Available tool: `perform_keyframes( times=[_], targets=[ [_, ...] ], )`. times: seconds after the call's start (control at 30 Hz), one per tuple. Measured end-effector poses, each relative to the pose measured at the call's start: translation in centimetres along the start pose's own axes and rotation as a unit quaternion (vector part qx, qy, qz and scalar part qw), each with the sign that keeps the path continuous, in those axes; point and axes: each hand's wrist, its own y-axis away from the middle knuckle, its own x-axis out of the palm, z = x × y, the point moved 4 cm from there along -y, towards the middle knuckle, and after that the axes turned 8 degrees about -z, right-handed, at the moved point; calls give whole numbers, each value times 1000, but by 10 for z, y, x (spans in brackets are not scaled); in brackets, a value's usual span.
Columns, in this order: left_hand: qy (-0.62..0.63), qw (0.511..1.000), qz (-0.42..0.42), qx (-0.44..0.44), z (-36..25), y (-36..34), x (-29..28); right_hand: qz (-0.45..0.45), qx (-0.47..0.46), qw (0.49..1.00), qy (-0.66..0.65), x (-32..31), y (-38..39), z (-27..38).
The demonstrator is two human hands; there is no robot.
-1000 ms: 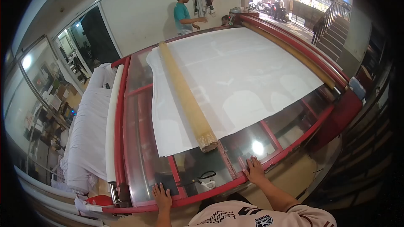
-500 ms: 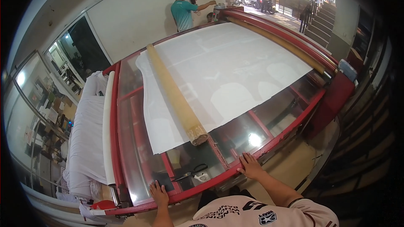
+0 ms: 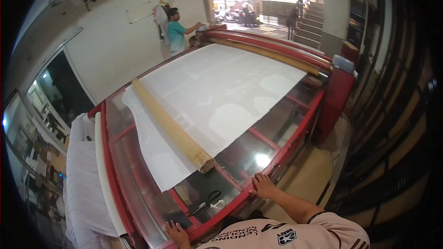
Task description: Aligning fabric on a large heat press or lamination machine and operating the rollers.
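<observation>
My left hand (image 3: 176,233) lies flat with fingers spread on the near edge of the red-framed glass table (image 3: 299,131). Farther right along that edge, my right hand (image 3: 263,186) rests open on the red rail. Between them on the glass are black-handled scissors (image 3: 207,203) and a small white roll, perhaps tape (image 3: 218,204). A wide white sheet (image 3: 221,110) with faint pale shapes covers much of the table. Across its left part lies a long brown cardboard tube (image 3: 168,127), its worn near end pointing toward me. Neither hand holds anything.
White fabric (image 3: 85,180) drapes beside a white roller (image 3: 108,175) along the left side. At the far side, red rollers (image 3: 272,46) run to a red machine housing (image 3: 339,92). A person in a teal shirt (image 3: 177,37) stands at the far corner, one arm reaching to the machine.
My view has turned right and tilted up, so the table sits lower and farther left. Both hands stay on the table edge; the sheet and tube lie as before.
</observation>
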Motion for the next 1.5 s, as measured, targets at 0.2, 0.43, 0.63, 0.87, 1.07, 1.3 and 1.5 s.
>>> perform_keyframes(
  times=[0.2,0.43,0.63,0.87,1.07,1.3,1.5],
  targets=[
    [41,997,-7,60,-10,-2,-7,-2,44,999,-2,0,7,10],
    [128,990,-57,25,-45,-27,-4,-114,100,979,-136,9,65,-22],
    [72,952,34,296,-220,-82,56,170,410,859,-256,121,271,-133],
    [225,878,104,410,-457,-44,162,105,669,698,-233,145,468,-243],
    [249,880,204,348,-612,2,247,10,775,568,-276,100,503,-330],
    [173,911,215,306,-734,3,311,-126,739,588,-303,52,457,-489],
    [2,975,41,218,-753,-57,354,-313,558,725,-254,-145,282,-691]
  ],
)
